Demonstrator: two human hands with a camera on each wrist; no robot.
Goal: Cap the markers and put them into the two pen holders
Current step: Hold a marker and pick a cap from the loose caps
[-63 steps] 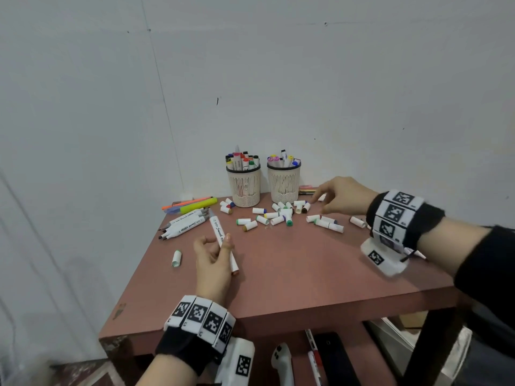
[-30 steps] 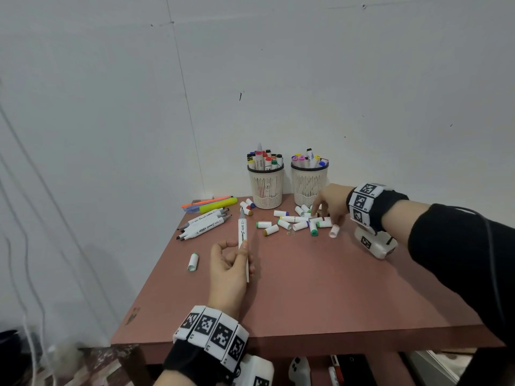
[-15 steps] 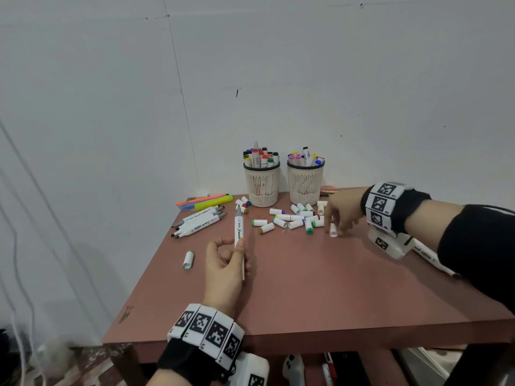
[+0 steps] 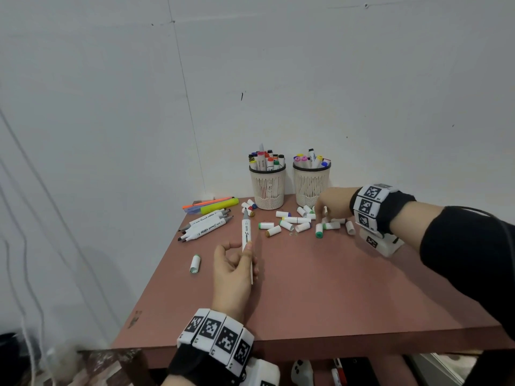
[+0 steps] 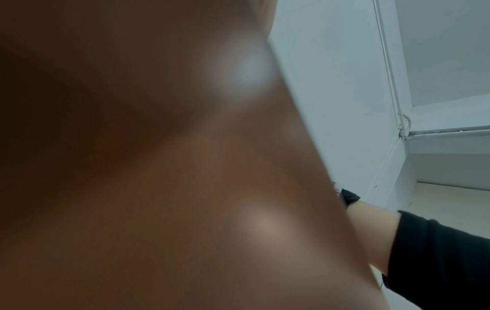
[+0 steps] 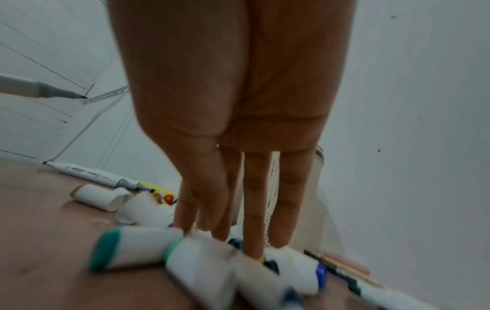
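Left hand (image 4: 232, 270) grip: thumb and curled fingers pinching white uncapped marker (image 4: 246, 232) at its lower half, grey tip up and pointing away, barrel raised over reddish-brown surface (image 4: 348, 296). Left wrist view almost wholly blocked by blurred skin; no grip detail there.

Right hand (image 4: 333, 203) grip: fingers straight, pointing down into scattered caps (image 4: 303, 222) in front of right pen holder (image 4: 311, 185). Right wrist view: fingertips (image 6: 254, 249) touching white caps, green-ended cap (image 6: 132, 247) just beside them; blurred, so cannot tell whether any cap is pinched. Nothing seen enclosed by the fingers.

Location of task items:
- Left pen holder (image 4: 267, 188) and right pen holder standing side by side at back of surface against wall, both holding capped markers upright.
- Loose caps spread in a band in front of both holders, white with coloured ends (green, brown, blue, yellow visible).
- Single green-ended cap (image 4: 195, 263) lying apart, left of left hand.
- Group of uncapped white markers (image 4: 204, 224) lying together at back left, tips toward right.
- Yellow-green highlighter (image 4: 220, 204) and orange pen (image 4: 207, 202) behind that group, near wall.

Tagged bands on both wrists; black sleeve (image 4: 468, 246) on right forearm.
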